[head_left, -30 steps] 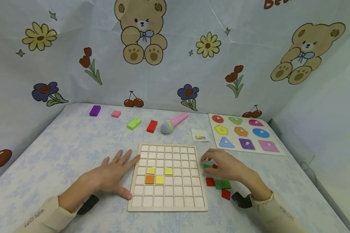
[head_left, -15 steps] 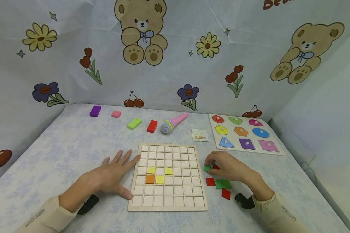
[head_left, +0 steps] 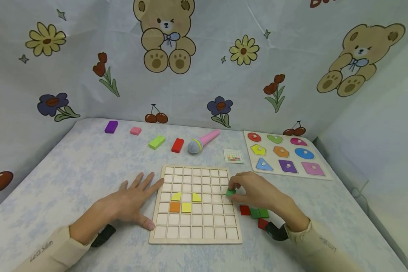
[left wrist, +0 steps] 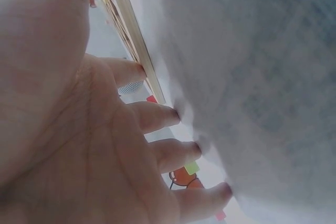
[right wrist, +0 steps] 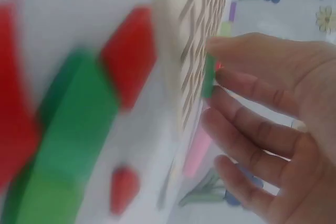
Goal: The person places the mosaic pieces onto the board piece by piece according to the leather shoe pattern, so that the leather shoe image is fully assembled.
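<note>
A green tile (head_left: 231, 192) reaches the right edge of a wooden grid board (head_left: 195, 241), between a person's right thumb and forefinger.

At the board's left edge, the left hand (head_left: 130, 202) lies with fingers spread, forefinger touching the frame and other fingertips on the table, presumably to steady it. Left of the board's middle sit an orange square (head_left: 174, 207), a yellow square (head_left: 186, 207) and two yellow curved pieces (head_left: 197, 197). Just beyond its far right corner lies a printed card (head_left: 233, 156), likely placed for easy sight. The right hand (head_left: 258, 190) pinches the tile, probably for fine control; whether it touches the board cannot be told. Right of the board, red tiles (head_left: 244, 210) and other green tiles (head_left: 259, 213) lie close, seemingly for short reaches.
</note>
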### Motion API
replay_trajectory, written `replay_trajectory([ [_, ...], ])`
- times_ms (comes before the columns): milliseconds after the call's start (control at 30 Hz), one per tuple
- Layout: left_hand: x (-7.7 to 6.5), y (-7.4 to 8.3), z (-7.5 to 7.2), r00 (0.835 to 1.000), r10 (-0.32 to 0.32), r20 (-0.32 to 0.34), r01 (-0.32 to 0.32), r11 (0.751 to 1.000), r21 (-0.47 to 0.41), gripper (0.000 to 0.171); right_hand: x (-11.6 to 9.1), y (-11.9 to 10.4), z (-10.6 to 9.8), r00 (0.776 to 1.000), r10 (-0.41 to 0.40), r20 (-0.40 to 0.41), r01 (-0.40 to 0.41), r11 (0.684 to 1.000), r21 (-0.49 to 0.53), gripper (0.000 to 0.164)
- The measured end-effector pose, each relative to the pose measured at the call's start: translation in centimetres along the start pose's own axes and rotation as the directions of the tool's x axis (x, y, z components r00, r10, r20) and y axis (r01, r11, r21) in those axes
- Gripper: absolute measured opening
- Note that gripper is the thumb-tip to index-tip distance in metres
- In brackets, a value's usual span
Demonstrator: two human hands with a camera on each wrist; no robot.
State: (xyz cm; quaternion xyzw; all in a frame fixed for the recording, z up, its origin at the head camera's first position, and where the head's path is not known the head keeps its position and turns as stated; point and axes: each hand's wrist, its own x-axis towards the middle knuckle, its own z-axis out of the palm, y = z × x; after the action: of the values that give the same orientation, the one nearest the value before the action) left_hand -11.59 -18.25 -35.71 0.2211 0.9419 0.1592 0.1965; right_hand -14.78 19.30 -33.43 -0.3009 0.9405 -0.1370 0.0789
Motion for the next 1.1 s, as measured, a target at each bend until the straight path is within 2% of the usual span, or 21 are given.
replay_trajectory([
  [333,0.0,0.0,-0.1,1.000,0.008,-0.004,-0.008,1.000,0.012,0.130,2.7,-4.0,1.2,0.986,-0.166,0.008,0.166,0.986,0.007,0.011],
  [533,0.0,0.0,-0.2,1.000,0.018,-0.008,-0.018,1.000,0.019,0.131,4.2,-5.9,1.6,0.972,-0.230,0.037,0.230,0.973,0.012,0.014],
  [833,0.0,-0.1,-0.3,1.000,0.019,-0.001,-0.019,1.000,0.012,0.129,5.3,-8.8,2.8,0.930,-0.348,0.115,0.351,0.936,-0.005,0.014],
  [1100,0.0,-0.1,-0.1,1.000,0.021,-0.001,-0.021,1.000,-0.003,0.130,5.9,-10.5,3.8,0.891,-0.435,0.128,0.440,0.898,-0.015,0.012],
])
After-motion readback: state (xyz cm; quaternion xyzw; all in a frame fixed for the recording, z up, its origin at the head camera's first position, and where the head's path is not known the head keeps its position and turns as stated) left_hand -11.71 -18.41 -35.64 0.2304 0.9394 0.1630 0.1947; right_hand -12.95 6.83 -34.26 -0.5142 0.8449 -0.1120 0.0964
